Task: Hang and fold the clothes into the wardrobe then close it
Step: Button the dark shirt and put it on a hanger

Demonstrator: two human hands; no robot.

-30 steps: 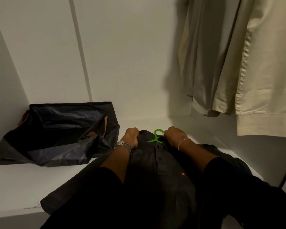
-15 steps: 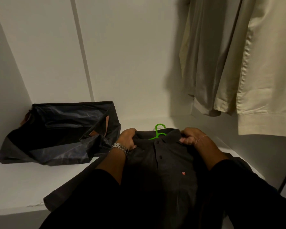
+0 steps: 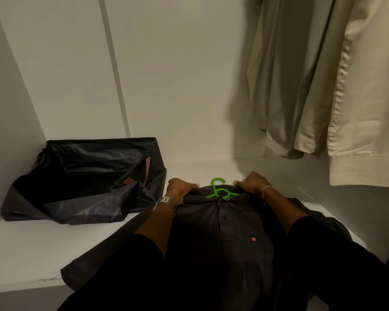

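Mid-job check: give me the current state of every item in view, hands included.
Dark shirt: flat on shelf, buttoned.
Green hanger: inside collar, hook sticking out.
Left hand: grips left shoulder.
Right hand: grips right shoulder.
Black bag: open, slumped.
Beige garments: hanging.

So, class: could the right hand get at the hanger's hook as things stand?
Probably yes. The right hand grips the shirt collar just beside the green hook, which sticks out bare above the collar with nothing between them. It would have to let go of the shirt first.

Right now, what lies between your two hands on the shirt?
In the head view, the green hanger and shirt collar lie between left hand and right hand.
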